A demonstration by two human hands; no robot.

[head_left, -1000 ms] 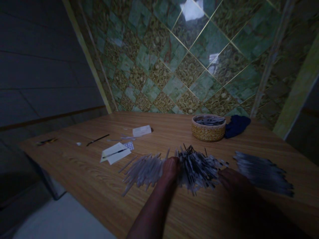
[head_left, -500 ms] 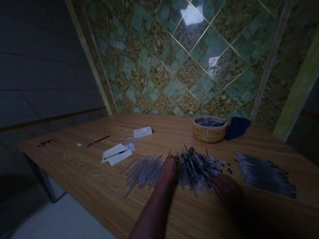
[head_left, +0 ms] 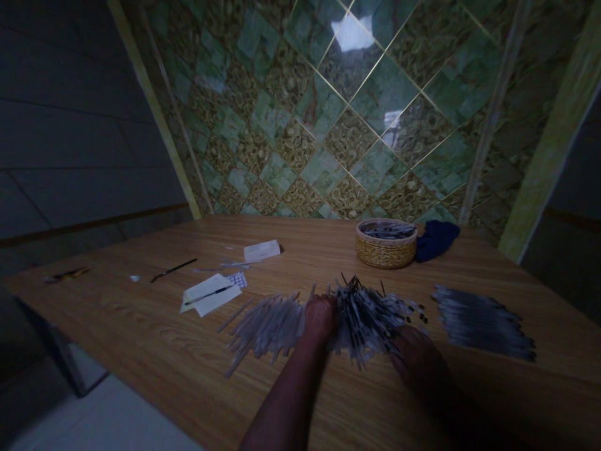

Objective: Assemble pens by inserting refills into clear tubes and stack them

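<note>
My left hand (head_left: 321, 316) is closed, its fingers curled down between two heaps of thin sticks that look like pen parts. To its left lies a fan of pale, clear tubes (head_left: 267, 326). On its other side spreads a messy heap of clear sticks with dark cores and black ends (head_left: 364, 316). My right hand (head_left: 416, 354), dim and in shadow, touches the lower right edge of this dark heap with bent fingers drawn together. What either hand grips is hidden.
A row of dark-tipped sticks (head_left: 481, 322) lies at right. Behind stand a woven basket (head_left: 385, 252) of similar sticks and a dark blue cloth (head_left: 436, 240). At left are paper sheets (head_left: 211, 297), a small white box (head_left: 261, 250), a dark thin stick (head_left: 173, 270) and a yellow-and-black tool (head_left: 68, 274).
The whole view has shifted, so the table things sit a little further left. Both hands stay at the heaps; the right hand's fingers have moved slightly at the dark heap's edge.
</note>
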